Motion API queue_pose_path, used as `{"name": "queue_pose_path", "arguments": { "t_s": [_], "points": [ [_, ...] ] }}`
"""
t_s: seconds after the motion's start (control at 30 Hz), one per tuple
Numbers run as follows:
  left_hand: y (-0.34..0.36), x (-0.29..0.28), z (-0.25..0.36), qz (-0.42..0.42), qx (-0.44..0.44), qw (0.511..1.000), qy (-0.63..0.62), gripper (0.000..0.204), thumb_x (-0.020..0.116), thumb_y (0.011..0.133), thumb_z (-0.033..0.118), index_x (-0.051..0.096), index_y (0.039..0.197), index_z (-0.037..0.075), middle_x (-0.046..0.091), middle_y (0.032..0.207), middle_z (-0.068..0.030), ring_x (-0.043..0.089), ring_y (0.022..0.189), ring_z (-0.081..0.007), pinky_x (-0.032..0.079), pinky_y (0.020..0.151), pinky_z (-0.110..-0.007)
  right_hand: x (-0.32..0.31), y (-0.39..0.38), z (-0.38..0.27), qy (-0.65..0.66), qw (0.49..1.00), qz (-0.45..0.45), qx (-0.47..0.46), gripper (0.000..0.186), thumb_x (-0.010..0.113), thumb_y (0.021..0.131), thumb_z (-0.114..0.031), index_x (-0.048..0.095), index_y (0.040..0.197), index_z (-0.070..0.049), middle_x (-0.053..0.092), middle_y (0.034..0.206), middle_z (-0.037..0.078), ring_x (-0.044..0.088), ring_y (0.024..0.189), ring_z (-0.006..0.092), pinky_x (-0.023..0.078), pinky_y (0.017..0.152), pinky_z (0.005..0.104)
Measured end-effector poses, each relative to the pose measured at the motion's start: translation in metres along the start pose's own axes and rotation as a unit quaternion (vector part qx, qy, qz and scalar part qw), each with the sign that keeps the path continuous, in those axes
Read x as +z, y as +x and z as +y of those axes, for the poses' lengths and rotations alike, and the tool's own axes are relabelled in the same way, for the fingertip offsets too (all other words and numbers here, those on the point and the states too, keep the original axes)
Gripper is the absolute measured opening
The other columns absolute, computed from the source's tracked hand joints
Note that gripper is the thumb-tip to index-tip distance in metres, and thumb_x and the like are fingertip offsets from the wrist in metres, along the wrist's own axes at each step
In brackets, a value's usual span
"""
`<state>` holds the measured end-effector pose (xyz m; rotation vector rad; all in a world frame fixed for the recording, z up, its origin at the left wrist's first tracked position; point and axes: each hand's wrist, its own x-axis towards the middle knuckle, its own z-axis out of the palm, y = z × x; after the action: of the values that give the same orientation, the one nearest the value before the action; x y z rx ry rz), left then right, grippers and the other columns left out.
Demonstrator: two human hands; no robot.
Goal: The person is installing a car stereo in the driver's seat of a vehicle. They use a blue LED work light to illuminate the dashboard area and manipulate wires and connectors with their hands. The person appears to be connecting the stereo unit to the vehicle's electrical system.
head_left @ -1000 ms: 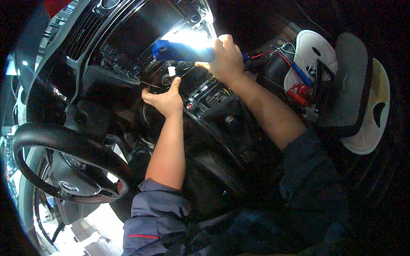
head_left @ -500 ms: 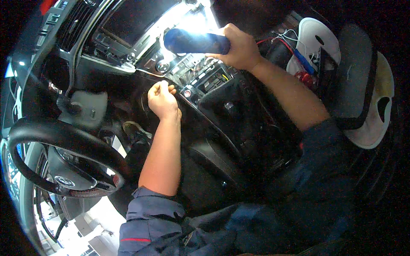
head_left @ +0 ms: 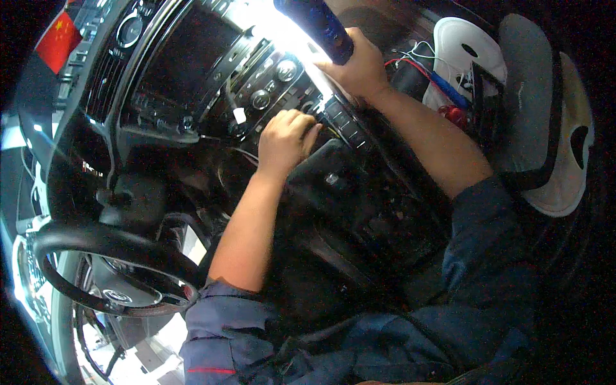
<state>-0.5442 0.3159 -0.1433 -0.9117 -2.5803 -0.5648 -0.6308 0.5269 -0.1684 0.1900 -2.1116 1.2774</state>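
Note:
My left hand (head_left: 287, 142) is at the centre console with its fingers curled over the lower part of the dash; what they grip, if anything, is hidden. Just left of it are a control panel with knobs (head_left: 260, 99) and a small white piece (head_left: 239, 115). A strip of buttons (head_left: 351, 133) lies to its right. My right hand (head_left: 360, 64) is closed on a blue work light (head_left: 321, 32), tilted upright near the top edge, whose glare washes out part of the console beside it.
A steering wheel (head_left: 58, 247) is at lower left, a dark screen (head_left: 173, 77) above the console, a small red flag (head_left: 58, 42) at upper left. At right lie white pads (head_left: 449, 38), a grey pad (head_left: 526, 96), a red tool (head_left: 453, 115) and tangled wires.
My right hand has risen and swung the blue light from level to upright. My left hand has moved rightward along the console. The button strip now shows more clearly.

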Motion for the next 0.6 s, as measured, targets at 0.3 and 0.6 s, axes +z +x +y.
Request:
{"name": "queue_pose_path", "arguments": {
  "t_s": [0.3, 0.6],
  "points": [
    [0.097, -0.019, 0.003, 0.023, 0.067, 0.932, 0.355, 0.036, 0.061, 0.085, 0.019, 0.064, 0.113, -0.004, 0.064, 0.111, -0.0181, 0.061, 0.105, -0.0336, 0.054, 0.09, -0.043, -0.02, 0.029, 0.008, 0.066, 0.996, -0.013, 0.052, 0.059, 0.09, 0.068, -0.04, 0.066, 0.11, -0.008, 0.073, 0.099, 0.019, 0.073, 0.093, 0.0379, 0.058, 0.083, 0.0472],
    [0.048, -0.04, 0.016, -0.111, -0.029, 0.9, 0.42, 0.08, 0.066, 0.084, 0.024, 0.037, 0.15, -0.011, 0.042, 0.156, -0.0302, 0.039, 0.147, -0.0428, 0.034, 0.121, -0.05, 0.016, 0.029, -0.029, 0.009, 0.993, -0.022, 0.116, 0.075, 0.09, 0.07, -0.053, 0.056, 0.116, -0.004, 0.068, 0.109, 0.021, 0.07, 0.099, 0.0418, 0.056, 0.085, 0.0506]
  ]
}}
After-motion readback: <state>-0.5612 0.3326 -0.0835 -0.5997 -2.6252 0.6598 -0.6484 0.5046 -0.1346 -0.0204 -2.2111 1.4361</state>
